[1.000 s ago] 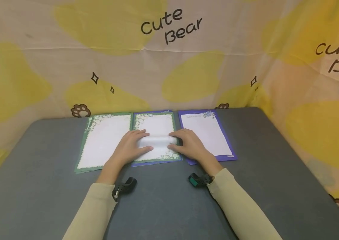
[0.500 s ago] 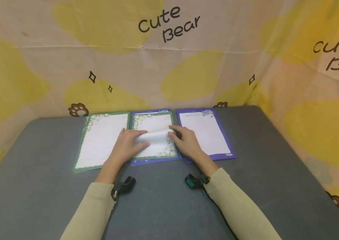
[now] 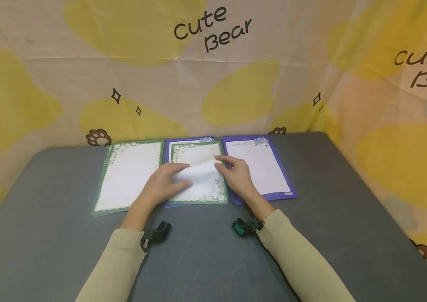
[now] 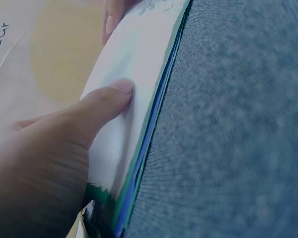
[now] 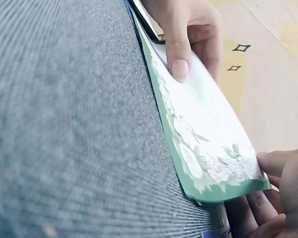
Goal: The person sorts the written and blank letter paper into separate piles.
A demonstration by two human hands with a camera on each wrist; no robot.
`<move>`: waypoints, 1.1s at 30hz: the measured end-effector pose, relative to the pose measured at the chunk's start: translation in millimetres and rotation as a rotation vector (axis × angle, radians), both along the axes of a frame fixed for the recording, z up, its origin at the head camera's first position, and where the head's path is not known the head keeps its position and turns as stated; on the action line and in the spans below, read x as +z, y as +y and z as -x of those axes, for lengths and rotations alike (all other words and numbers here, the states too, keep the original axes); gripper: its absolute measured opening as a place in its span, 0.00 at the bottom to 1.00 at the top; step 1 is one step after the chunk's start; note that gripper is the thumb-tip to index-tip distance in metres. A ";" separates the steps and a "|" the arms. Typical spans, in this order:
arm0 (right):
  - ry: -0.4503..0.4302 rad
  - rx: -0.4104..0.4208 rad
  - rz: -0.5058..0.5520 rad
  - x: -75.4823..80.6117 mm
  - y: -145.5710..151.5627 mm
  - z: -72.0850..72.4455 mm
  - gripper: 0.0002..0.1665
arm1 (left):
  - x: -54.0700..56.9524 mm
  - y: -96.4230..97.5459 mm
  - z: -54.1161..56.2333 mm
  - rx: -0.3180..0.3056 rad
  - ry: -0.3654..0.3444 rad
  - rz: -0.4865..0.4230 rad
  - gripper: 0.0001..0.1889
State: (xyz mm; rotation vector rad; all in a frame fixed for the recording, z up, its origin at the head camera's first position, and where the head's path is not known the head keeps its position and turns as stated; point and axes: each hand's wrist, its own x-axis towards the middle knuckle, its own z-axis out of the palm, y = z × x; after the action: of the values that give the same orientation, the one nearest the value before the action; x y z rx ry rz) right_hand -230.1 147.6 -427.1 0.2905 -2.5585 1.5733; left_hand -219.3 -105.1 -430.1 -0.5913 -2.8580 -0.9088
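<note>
A white sheet of letter paper [image 3: 204,184] with a green flowered border bows upward across its middle between both hands. My left hand [image 3: 160,183] grips its left edge, with the thumb [image 4: 109,101] lying on top. At the right edge my right hand [image 3: 240,177] pinches the paper between thumb and fingers, as the right wrist view also shows. Beneath it lies a purple-bordered sheet [image 3: 167,152], mostly covered, its border showing at the upper left. In the left wrist view green and blue-purple paper edges are layered under the held sheet.
Green-bordered sheets [image 3: 130,176] lie at the left, purple-bordered sheets [image 3: 259,167] at the right, close beside the middle ones. All rest on a grey table [image 3: 206,260]. A patterned cloth [image 3: 153,84] hangs behind. Dark bands [image 3: 157,233] circle both wrists.
The held sheet has tilted and shifted slightly right, uncovering more of the purple-bordered sheet at the upper left. My right hand has moved a little up along the edge; the left stays almost in place.
</note>
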 end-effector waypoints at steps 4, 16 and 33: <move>-0.002 -0.002 0.025 -0.5 -0.2 0.9 0.18 | 1.2 -0.1 -0.6 0.010 -0.024 0.013 0.33; -0.007 0.008 0.247 3.2 -2.7 0.3 0.19 | 1.0 -4.3 -1.9 0.380 -0.016 -0.196 0.28; -0.062 -0.069 0.142 4.2 -0.5 -0.7 0.21 | 6.7 -3.2 -0.7 0.337 -0.066 -0.568 0.17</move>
State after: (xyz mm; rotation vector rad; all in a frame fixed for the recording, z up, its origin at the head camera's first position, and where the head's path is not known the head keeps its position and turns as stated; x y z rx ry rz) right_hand -229.4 147.1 -422.8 0.1390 -2.4563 1.7533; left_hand -218.6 -108.3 -423.4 -0.0197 -2.4462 -1.5859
